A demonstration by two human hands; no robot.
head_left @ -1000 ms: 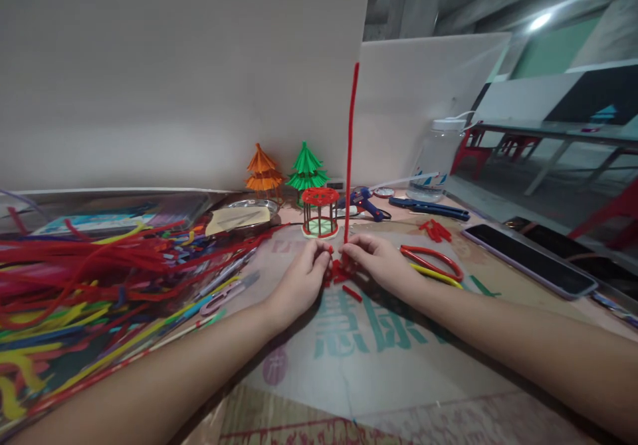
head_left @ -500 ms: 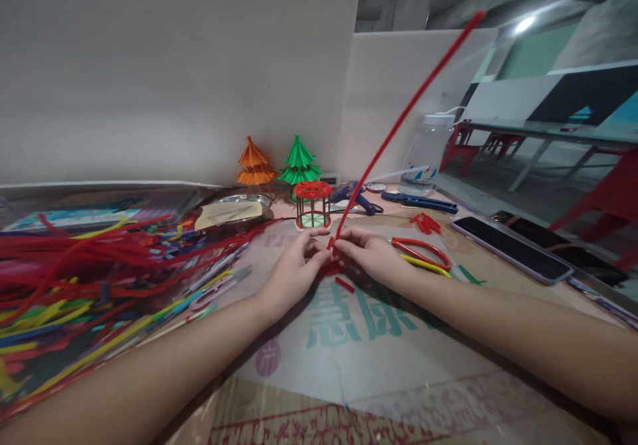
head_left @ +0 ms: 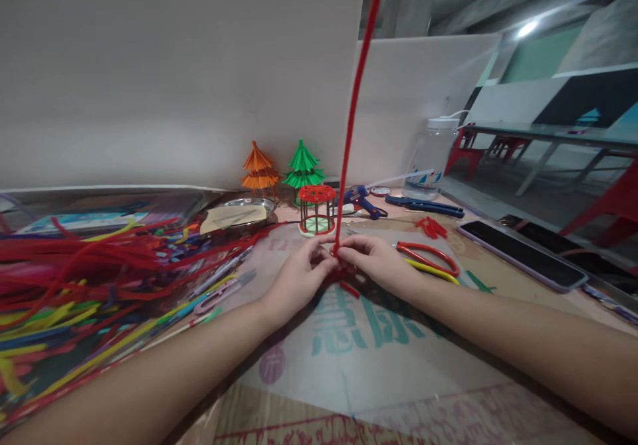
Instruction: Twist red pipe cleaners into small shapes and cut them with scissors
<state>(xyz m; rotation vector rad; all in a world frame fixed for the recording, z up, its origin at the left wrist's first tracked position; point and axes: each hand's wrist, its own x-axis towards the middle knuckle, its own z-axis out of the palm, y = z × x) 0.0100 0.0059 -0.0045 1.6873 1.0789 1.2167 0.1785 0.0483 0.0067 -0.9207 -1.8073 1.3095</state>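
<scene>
I see my left hand [head_left: 299, 279] and right hand [head_left: 375, 264] meeting low over the desk [head_left: 399, 358], each grip pinched shut on the foot of a red pipe cleaner [head_left: 353, 116] that stands nearly upright between them. Just behind sits a small red cage [head_left: 317, 210], and a heap of coloured pipe cleaners [head_left: 90, 285] lies to my left.

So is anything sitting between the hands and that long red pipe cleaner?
Nothing visible: the left hand and right hand both pinch the foot of the red pipe cleaner, which rises free above them.
</scene>
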